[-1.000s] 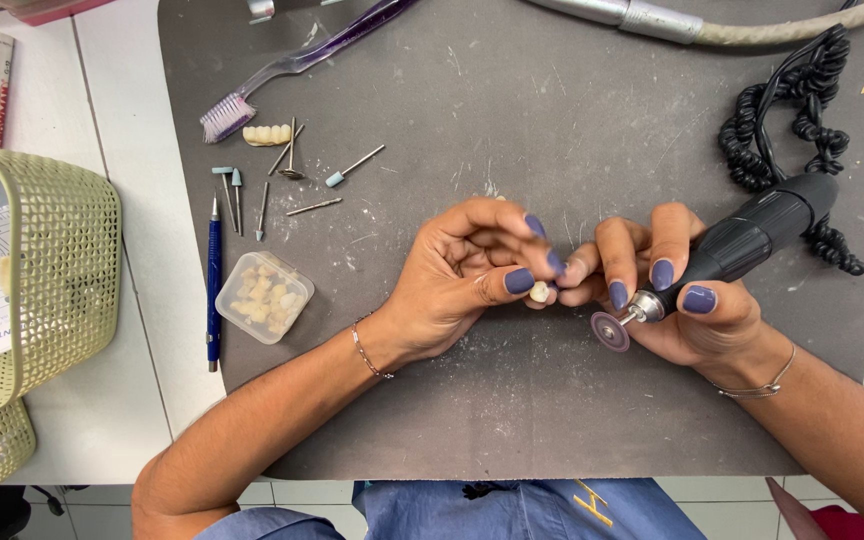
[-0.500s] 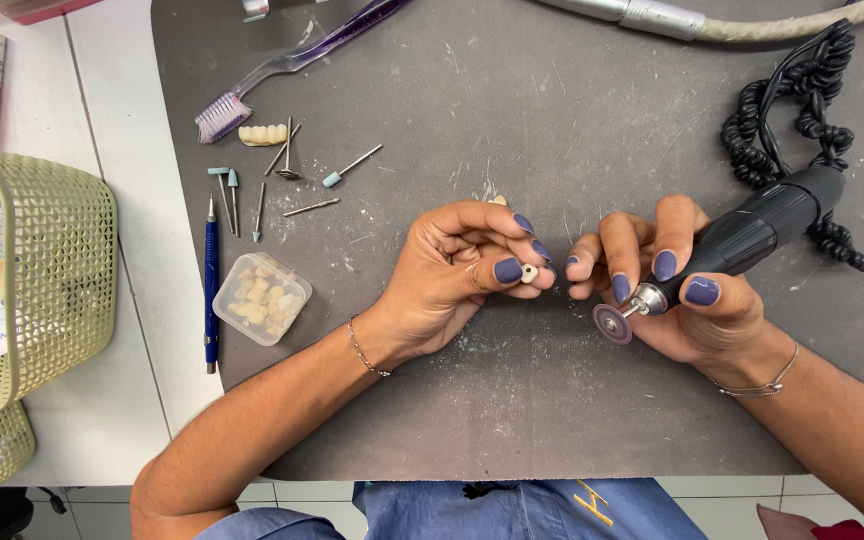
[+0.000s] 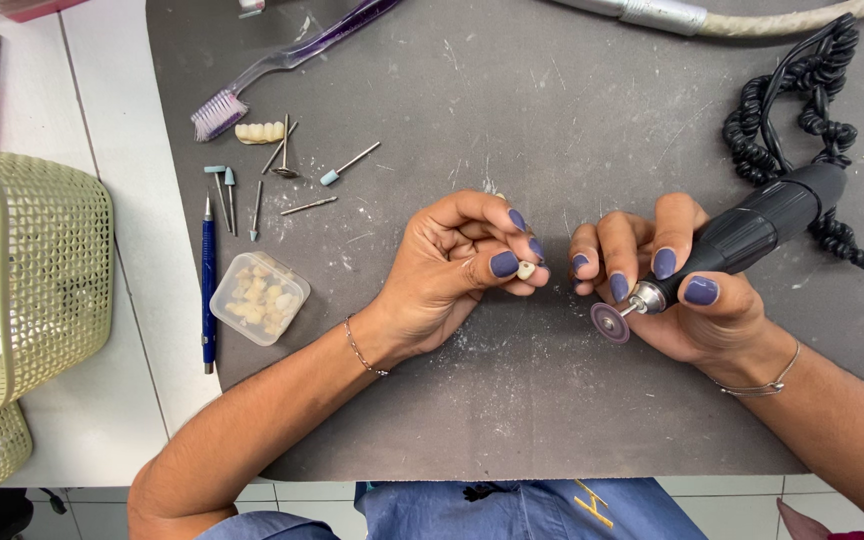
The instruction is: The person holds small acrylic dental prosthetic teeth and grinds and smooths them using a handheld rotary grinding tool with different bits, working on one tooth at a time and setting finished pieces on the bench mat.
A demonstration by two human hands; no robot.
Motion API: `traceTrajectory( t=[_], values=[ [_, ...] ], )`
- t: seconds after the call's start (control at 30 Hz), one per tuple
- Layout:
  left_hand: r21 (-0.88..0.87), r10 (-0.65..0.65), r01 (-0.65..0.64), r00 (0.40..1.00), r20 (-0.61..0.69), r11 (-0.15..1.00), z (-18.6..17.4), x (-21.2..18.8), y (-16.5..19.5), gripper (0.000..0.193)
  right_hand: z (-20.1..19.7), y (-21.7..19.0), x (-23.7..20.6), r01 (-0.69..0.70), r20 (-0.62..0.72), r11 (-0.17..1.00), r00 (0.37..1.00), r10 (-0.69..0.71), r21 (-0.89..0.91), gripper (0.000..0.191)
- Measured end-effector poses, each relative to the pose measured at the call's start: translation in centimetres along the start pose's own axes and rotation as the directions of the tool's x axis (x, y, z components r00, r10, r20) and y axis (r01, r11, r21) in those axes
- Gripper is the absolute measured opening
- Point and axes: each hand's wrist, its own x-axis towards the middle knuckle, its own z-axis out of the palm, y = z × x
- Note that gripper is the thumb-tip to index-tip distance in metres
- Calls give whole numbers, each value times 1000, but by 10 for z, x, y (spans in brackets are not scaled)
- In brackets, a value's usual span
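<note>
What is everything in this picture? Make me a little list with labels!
Left hand: pinches a small cream tooth piece between the fingertips
Right hand: grips a black rotary handpiece with a round disc at its tip
Disc and tooth piece: apart, not touching
Work surface: grey mat, dusty and scratched
On mat, left side: purple toothbrush, row of false teeth, small burs, blue pen, clear box of tooth pieces
Off mat: yellow-green mesh basket
Top right: coiled black cord
</note>
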Motion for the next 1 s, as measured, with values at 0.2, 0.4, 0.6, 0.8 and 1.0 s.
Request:
traceTrajectory(
  t=[0.2,0.4,0.6,0.8,1.0],
  values=[
    [66,36,-34,999,-34,997,3,0,0,27,0,0,1,3,14,1000,1000,-3,-10,16],
    [40,-17,18,999,-33,999,3,0,3,22,0,1,2,8,26,1000,1000,-8,-5,16],
    [51,32,-31,999,-37,998,3,2,2,19,2,-1,3,-25,34,998,999,24,49,19],
    [117,93,-87,995,-47,989,-3,0,-2,17,4,-3,3,-46,13,994,999,45,94,20],
    [194,62,-52,997,-48,980,0,1,2,25,7,-3,6,-35,21,996,999,34,76,18]
  ],
)
